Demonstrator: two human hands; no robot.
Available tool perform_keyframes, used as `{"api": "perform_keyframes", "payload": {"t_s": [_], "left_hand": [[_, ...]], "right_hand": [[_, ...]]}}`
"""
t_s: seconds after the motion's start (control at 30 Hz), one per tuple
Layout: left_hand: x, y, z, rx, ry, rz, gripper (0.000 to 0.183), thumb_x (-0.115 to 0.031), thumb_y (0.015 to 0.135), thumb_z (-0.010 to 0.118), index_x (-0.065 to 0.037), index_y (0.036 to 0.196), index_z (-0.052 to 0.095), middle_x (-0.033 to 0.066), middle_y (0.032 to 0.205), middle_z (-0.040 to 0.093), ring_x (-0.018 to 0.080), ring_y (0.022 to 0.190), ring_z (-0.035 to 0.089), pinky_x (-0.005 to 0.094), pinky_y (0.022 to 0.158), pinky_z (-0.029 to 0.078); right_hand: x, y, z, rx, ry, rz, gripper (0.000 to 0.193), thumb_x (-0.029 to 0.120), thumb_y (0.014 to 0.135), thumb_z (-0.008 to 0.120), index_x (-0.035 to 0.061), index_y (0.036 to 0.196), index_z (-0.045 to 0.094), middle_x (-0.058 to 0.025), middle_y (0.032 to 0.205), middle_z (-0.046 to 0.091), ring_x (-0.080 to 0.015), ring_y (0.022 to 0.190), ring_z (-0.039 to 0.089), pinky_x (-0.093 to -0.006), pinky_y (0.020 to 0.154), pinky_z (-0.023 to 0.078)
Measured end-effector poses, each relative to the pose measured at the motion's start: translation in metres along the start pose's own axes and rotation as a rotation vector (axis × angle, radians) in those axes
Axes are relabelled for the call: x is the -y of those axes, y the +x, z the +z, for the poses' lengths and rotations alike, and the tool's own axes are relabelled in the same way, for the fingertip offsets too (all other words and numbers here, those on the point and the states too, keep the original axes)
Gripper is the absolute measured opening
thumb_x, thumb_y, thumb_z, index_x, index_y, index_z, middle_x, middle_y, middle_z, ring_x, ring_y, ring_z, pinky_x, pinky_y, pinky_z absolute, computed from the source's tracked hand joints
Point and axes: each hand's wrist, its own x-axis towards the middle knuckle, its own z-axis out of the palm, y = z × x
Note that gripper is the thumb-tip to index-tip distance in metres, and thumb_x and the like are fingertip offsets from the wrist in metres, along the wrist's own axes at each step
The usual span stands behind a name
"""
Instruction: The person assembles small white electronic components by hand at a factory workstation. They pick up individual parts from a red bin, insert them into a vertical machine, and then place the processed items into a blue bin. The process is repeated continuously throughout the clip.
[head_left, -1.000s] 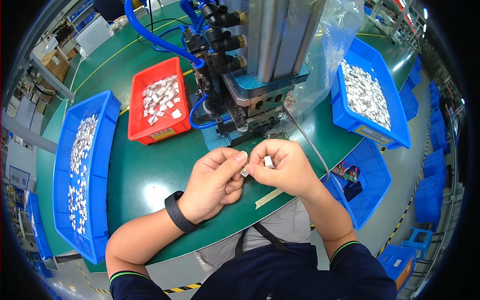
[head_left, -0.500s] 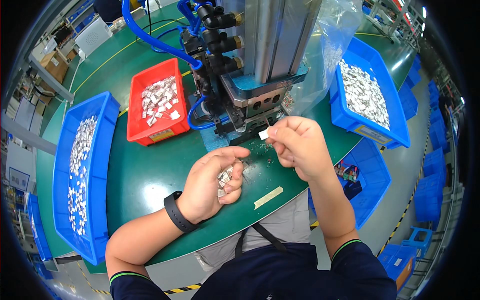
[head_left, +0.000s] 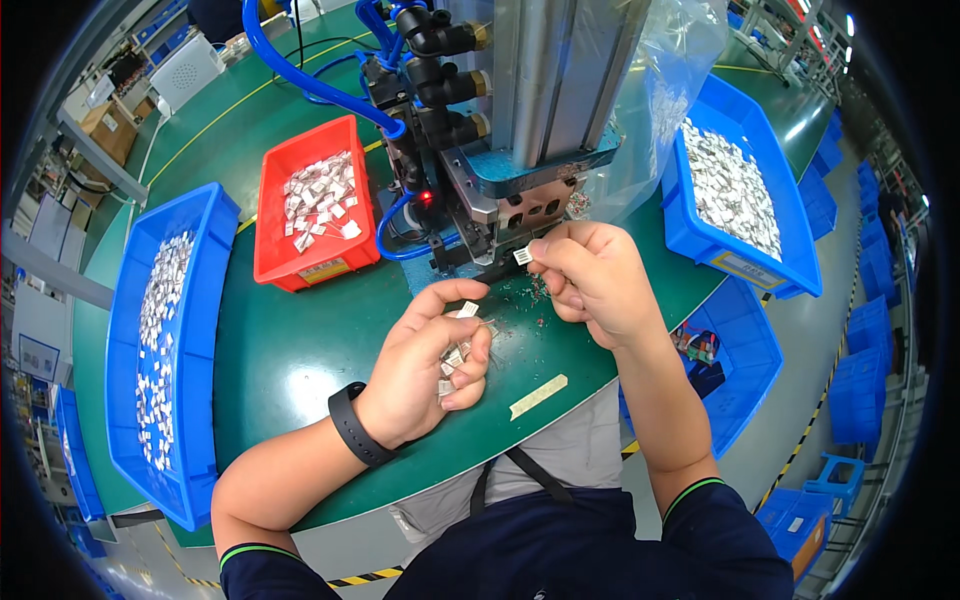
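Note:
My right hand (head_left: pixel 598 285) pinches one small white plastic connector (head_left: pixel 522 256) between thumb and fingers, just in front of the lower metal block of a pneumatic press (head_left: pixel 535 207). Dark slots show on the connector's face. Lower and to the left, my left hand (head_left: pixel 400 375) curls around several similar white connectors (head_left: pixel 455 358). One of them sticks out by the thumb tip, and thin wire ends show beside the fingers. The fingers partly hide this bunch. Tiny scraps (head_left: pixel 530 292) lie on the green table below the press.
A red bin (head_left: pixel 268 225) and a long blue bin (head_left: pixel 200 400) of white parts stand on the left. Another full blue bin (head_left: pixel 690 240) is at right, near a clear plastic bag (head_left: pixel 650 130). Yellowish tape (head_left: pixel 538 397) sticks near the table's front edge.
The connector in my right hand has turned, showing its slotted face, and moved slightly up and left. One connector now stands out by my left thumb. A red light glows on the press.

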Motion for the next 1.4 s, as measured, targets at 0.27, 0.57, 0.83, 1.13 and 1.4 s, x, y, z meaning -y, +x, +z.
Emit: {"api": "perform_keyframes", "payload": {"t_s": [0.27, 0.57, 0.83, 1.13, 1.4], "left_hand": [[0.000, 0.000, -0.002, 0.006, 0.017, -0.007, 0.012, -0.008, 0.093, 0.046, -0.003, 0.099, 0.055, 0.0068, 0.076, 0.054, 0.0105, 0.052, 0.038, 0.0232, 0.039, 0.029], [0.005, -0.001, -0.001, -0.011, 0.089, 0.029, 0.010, -0.017, 0.096, 0.053, -0.007, 0.099, 0.055, 0.0043, 0.075, 0.053, 0.0081, 0.051, 0.037, 0.0212, 0.039, 0.028], [0.005, -0.001, 0.000, -0.009, 0.065, 0.012, 0.014, -0.016, 0.097, 0.047, -0.004, 0.101, 0.054, 0.0057, 0.077, 0.053, 0.0091, 0.051, 0.037, 0.0220, 0.039, 0.028], [0.000, 0.000, 0.002, -0.014, 0.034, 0.008, 0.029, -0.008, 0.094, 0.039, -0.006, 0.123, 0.042, 0.0098, 0.080, 0.056, 0.0113, 0.050, 0.039, 0.0230, 0.038, 0.029], [0.003, 0.001, -0.001, 0.006, 0.006, 0.027, 0.018, -0.015, 0.099, 0.042, -0.008, 0.115, 0.039, 0.0126, 0.081, 0.058, 0.0113, 0.049, 0.040, 0.0232, 0.038, 0.028]], "right_hand": [[-0.005, -0.002, -0.003, 0.066, -0.003, -0.012, 0.018, 0.015, 0.085, 0.067, -0.0013, 0.078, 0.061, -0.0001, 0.060, 0.052, -0.0013, 0.042, 0.036, -0.0197, 0.036, 0.022], [-0.010, -0.019, 0.009, 0.245, -0.248, -0.128, 0.010, 0.009, 0.087, 0.066, -0.0007, 0.085, 0.065, 0.0024, 0.075, 0.059, -0.0015, 0.067, 0.049, -0.0186, 0.056, 0.039], [-0.017, -0.013, 0.013, 0.265, -0.153, -0.014, 0.015, 0.012, 0.085, 0.067, 0.0020, 0.088, 0.057, 0.0003, 0.070, 0.058, -0.0018, 0.057, 0.048, -0.0182, 0.045, 0.033], [-0.014, -0.011, 0.001, 0.241, 0.045, 0.152, 0.015, 0.008, 0.082, 0.067, 0.0001, 0.087, 0.056, -0.0025, 0.066, 0.056, -0.0016, 0.044, 0.039, -0.0184, 0.034, 0.022], [-0.017, -0.012, -0.001, 0.284, 0.011, 0.164, 0.019, 0.007, 0.084, 0.068, -0.0024, 0.097, 0.059, -0.0018, 0.070, 0.059, 0.0011, 0.046, 0.036, -0.0165, 0.036, 0.021]]}}
